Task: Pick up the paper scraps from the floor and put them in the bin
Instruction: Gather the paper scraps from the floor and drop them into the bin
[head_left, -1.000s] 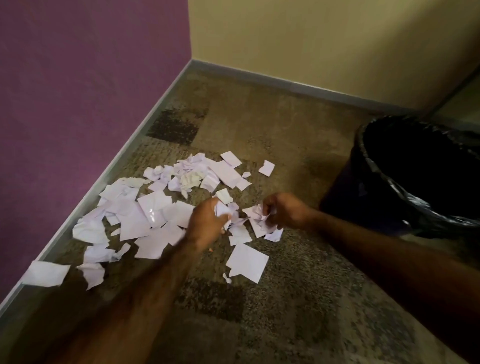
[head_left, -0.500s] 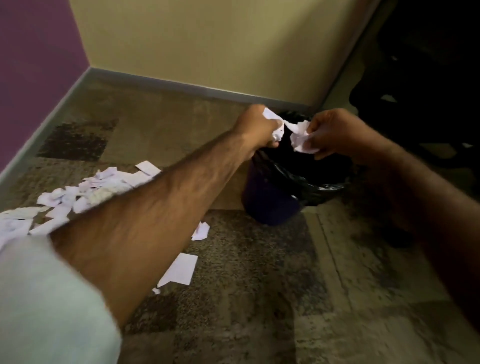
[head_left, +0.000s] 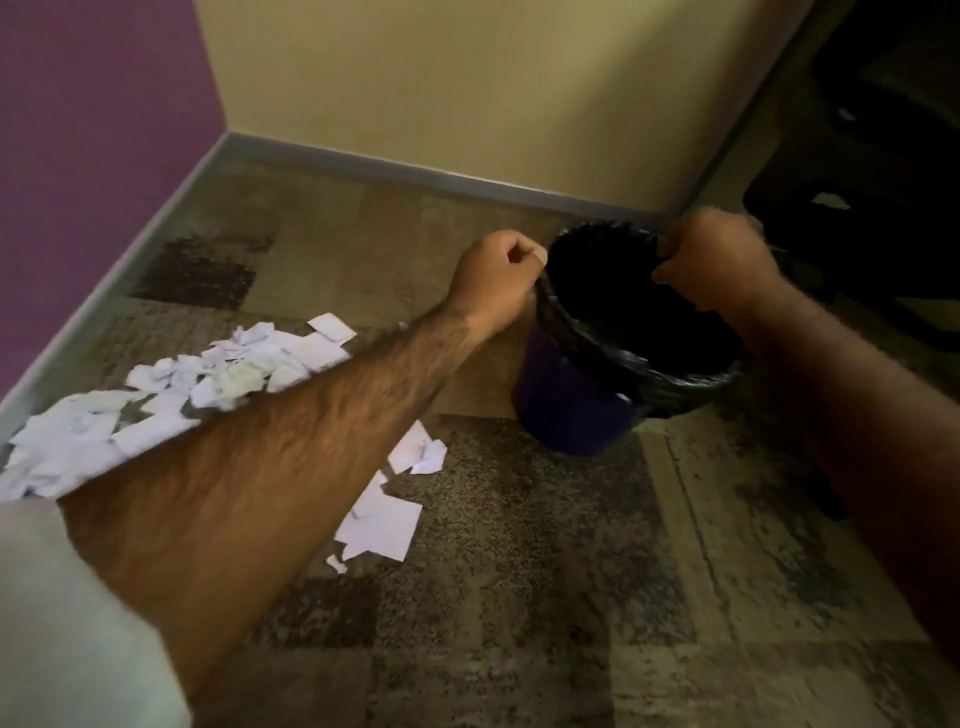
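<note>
While both hands' (head_left: 496, 280) (head_left: 711, 260) fingers (head_left: 527, 255) curl, grasp unclear, at the bin (head_left: 571, 415), scraps (head_left: 234, 364) lie apart.

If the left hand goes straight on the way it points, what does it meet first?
Probably the bin: the left hand is at its rim and would meet that rim or pass over the opening; height is unclear.

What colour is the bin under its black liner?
The bin body is dark bluish purple, best seen in the head view below the black liner.
</note>
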